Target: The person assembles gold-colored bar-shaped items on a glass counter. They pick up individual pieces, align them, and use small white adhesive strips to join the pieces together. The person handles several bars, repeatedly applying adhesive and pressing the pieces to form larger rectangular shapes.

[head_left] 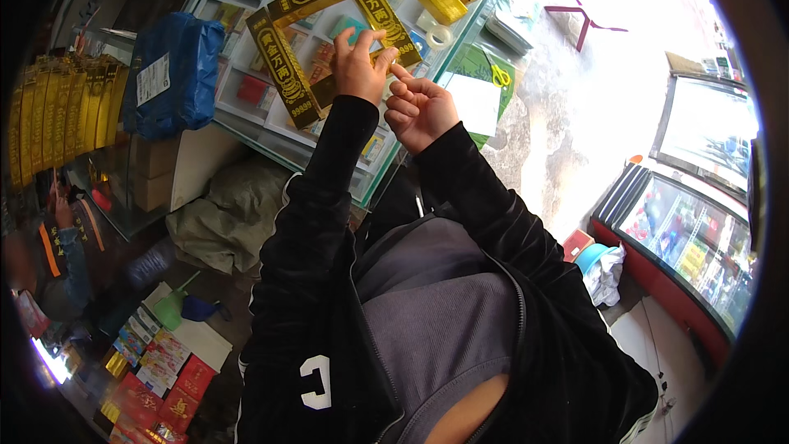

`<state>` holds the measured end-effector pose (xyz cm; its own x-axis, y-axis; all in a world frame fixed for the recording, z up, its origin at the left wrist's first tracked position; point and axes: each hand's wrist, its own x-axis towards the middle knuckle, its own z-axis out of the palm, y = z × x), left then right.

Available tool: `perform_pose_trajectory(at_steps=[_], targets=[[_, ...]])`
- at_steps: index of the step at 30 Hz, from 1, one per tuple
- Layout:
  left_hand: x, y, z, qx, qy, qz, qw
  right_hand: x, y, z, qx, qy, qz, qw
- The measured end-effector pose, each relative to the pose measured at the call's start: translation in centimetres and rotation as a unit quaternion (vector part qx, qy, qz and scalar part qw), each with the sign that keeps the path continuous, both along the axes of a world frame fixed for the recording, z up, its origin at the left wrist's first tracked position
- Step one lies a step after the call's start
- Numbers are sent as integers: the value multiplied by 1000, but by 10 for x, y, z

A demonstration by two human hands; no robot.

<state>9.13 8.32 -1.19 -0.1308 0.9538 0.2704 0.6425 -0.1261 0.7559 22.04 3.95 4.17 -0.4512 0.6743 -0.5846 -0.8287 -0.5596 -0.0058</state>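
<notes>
Black sleeves lead up to both hands: left hand [359, 66] pinches a gold strip [380, 10] — right hand [417, 109] half-curled, empty, forefinger touching beside that grip; press evenly on the counter [271, 127].

Glass display counter [246, 127], sunlit concrete floor [608, 99], red-based glass showcase [682, 247].

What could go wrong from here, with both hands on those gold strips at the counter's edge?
1. The left hand grips a gold strip that crosses others; pulling it may drag those along the glass counter.
2. The right hand works close to the counter's near edge, so a loosened strip might slide off.
3. The tape roll and scissors lie nearby and could get knocked.
</notes>
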Motion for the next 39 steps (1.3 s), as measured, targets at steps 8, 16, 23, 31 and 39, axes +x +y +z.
perform_pose_trajectory(at_steps=[8,16,23,31,39], targets=[[1,1,5,-51,-32,9,998,5,-7,0,18,-10,4,1000],[1,2,6,-75,-33,6,997,5,-11,-1,18,-26,10,999],[1,2,5,-74,-27,11,997,11,-34,-10,-97,-46,112,988],[-4,-2,10,-71,23,-33,997,43,5,-6,116,-249,32,961],[-9,-5,15,-85,81,-89,989,60,36,-9,209,-400,41,891]])
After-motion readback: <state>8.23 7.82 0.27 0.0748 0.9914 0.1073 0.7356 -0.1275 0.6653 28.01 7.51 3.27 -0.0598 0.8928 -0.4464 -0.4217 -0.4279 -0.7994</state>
